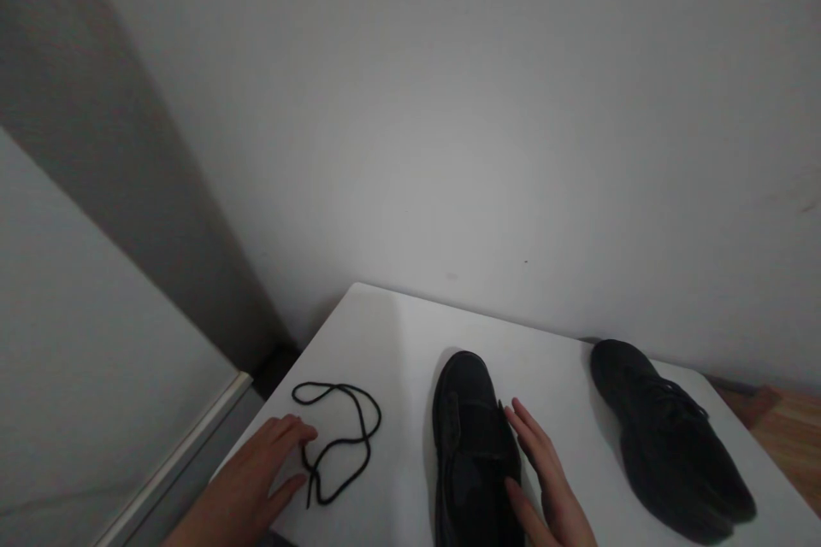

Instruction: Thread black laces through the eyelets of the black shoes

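A loose black shoelace [368, 436] lies in loops on the white table [410, 342]. My left hand [266, 466] is at its left side, thumb and fingers apart, with the fingertips at the lace; whether they touch it I cannot tell. A black shoe [471, 436] with its toe pointing away stands in the middle, and no lace shows across its front. My right hand [545, 479] rests along the shoe's right side, fingers stretched and thumb spread near the opening. The shoe's heel runs out of the bottom of the view.
A second black shoe [670, 440], laced, lies at the table's right. Behind the table rises a pale wall [449, 145]. A white panel [83, 342] stands to the left, and wooden flooring [792, 436] shows at far right.
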`<state>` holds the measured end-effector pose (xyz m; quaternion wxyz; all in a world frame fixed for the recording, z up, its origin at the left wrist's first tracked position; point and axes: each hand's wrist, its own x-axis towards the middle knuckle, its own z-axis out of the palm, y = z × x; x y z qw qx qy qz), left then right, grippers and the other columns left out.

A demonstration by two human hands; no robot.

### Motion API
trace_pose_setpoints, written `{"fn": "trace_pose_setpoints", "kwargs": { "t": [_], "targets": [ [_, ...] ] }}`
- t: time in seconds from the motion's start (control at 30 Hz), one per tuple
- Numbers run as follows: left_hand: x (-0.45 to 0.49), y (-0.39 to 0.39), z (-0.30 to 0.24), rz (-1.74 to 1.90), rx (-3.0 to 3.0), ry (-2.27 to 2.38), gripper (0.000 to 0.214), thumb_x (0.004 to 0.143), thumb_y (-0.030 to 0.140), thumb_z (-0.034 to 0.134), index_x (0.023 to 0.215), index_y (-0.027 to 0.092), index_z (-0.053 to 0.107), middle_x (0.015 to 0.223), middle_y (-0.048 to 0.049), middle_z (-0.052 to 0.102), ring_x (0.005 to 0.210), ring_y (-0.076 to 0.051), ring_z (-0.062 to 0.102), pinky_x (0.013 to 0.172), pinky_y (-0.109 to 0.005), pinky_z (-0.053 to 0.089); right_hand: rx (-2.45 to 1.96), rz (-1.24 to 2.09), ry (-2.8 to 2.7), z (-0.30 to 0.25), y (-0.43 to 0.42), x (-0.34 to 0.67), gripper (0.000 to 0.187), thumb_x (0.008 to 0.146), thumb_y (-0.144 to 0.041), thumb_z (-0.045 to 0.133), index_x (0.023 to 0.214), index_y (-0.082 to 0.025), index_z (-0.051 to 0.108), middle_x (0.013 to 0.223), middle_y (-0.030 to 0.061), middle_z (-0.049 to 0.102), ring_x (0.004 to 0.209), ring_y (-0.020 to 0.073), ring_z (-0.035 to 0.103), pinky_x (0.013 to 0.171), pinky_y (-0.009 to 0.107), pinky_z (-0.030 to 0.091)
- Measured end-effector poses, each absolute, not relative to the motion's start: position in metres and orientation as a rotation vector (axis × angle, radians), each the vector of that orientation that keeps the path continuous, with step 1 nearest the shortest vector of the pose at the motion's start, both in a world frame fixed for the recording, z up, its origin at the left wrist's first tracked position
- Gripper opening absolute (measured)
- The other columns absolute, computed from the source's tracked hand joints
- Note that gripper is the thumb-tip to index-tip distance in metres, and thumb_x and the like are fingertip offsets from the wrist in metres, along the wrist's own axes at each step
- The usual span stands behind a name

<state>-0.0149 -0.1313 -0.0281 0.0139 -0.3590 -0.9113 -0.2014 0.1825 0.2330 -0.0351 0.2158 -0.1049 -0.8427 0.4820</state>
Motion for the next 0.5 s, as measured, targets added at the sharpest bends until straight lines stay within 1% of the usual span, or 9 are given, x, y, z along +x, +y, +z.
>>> {"fn": "trace_pose_setpoints", "kwargs": {
  "t": [0.07, 0.1, 0.17, 0.23, 0.27, 0.33, 0.4, 0.5],
  "targets": [
    [-0.011, -0.134, -0.036, -0.595, -1.102, -2.91, 0.043, 0.073, 0.023, 0.072, 0.115, 0.031, 0.07, 0.124, -0.0057, 0.073, 0.118, -0.033, 0.065, 0.1, -0.043, 0.054, -0.31, 1.291, -2.329, -0.029, 0.233, 0.183, 0.047, 0.102, -0.026, 0.042, 0.149, -0.031, 0.04, 0.163, 0.0071, 0.028, 0.151, 0.0268, 0.025, 0.121, 0.051, 0.023],
    [-0.007, -0.129, -0.036, -0.622, -1.091, -2.944, 0.042, 0.072, 0.021, 0.072, 0.113, 0.03, 0.07, 0.122, -0.0056, 0.073, 0.117, -0.033, 0.065, 0.1, -0.042, 0.053, -0.294, 1.266, -2.348, -0.025, 0.233, 0.184, 0.046, 0.102, -0.026, 0.043, 0.147, -0.031, 0.042, 0.162, 0.0075, 0.029, 0.15, 0.0275, 0.027, 0.121, 0.051, 0.025],
    [-0.001, -0.115, -0.032, -0.699, -1.075, -3.006, 0.028, 0.076, 0.022, 0.069, 0.103, 0.028, 0.07, 0.108, -0.0046, 0.074, 0.106, -0.029, 0.067, 0.094, -0.039, 0.053, -0.256, 1.203, -2.391, -0.018, 0.233, 0.185, 0.046, 0.1, -0.024, 0.046, 0.145, -0.032, 0.044, 0.161, 0.0086, 0.03, 0.149, 0.0293, 0.03, 0.119, 0.051, 0.031],
    [0.003, -0.098, -0.025, -0.748, -1.07, -3.054, 0.011, 0.082, 0.024, 0.062, 0.091, 0.025, 0.068, 0.092, -0.0036, 0.072, 0.09, -0.025, 0.067, 0.083, -0.035, 0.053, -0.235, 1.134, -2.417, -0.012, 0.234, 0.187, 0.045, 0.099, -0.023, 0.049, 0.143, -0.032, 0.047, 0.159, 0.0091, 0.032, 0.148, 0.0306, 0.033, 0.117, 0.051, 0.036],
    [0.005, -0.091, -0.022, -0.753, -1.07, -3.074, 0.009, 0.084, 0.024, 0.058, 0.086, 0.024, 0.066, 0.087, -0.0035, 0.07, 0.083, -0.023, 0.066, 0.078, -0.033, 0.052, -0.227, 1.104, -2.422, -0.009, 0.235, 0.188, 0.044, 0.098, -0.022, 0.049, 0.141, -0.033, 0.049, 0.158, 0.0091, 0.034, 0.147, 0.0308, 0.035, 0.116, 0.051, 0.038],
    [0.006, -0.082, -0.021, -0.755, -1.062, -3.089, 0.011, 0.084, 0.02, 0.053, 0.08, 0.023, 0.063, 0.082, -0.0038, 0.068, 0.076, -0.022, 0.065, 0.072, -0.032, 0.051, -0.211, 1.055, -2.42, -0.004, 0.234, 0.19, 0.042, 0.098, -0.021, 0.05, 0.138, -0.033, 0.052, 0.156, 0.0088, 0.037, 0.144, 0.0306, 0.039, 0.113, 0.049, 0.042],
    [0.007, -0.078, -0.028, -0.771, -1.036, -3.05, 0.013, 0.085, 0.02, 0.051, 0.078, 0.023, 0.062, 0.082, -0.0052, 0.069, 0.076, -0.023, 0.067, 0.073, -0.033, 0.052, -0.218, 1.025, -2.381, 0.0, 0.231, 0.193, 0.039, 0.097, -0.021, 0.051, 0.134, -0.033, 0.057, 0.152, 0.0092, 0.042, 0.141, 0.0304, 0.044, 0.111, 0.047, 0.046],
    [0.008, -0.079, -0.046, -0.816, -0.934, -2.948, 0.012, 0.086, 0.025, 0.052, 0.08, 0.025, 0.062, 0.083, -0.0068, 0.07, 0.079, -0.027, 0.069, 0.077, -0.036, 0.054, -0.263, 1.016, -2.233, 0.003, 0.217, 0.199, 0.034, 0.097, -0.017, 0.049, 0.123, -0.031, 0.064, 0.14, 0.0105, 0.052, 0.131, 0.0297, 0.054, 0.104, 0.046, 0.052]
  ]
}}
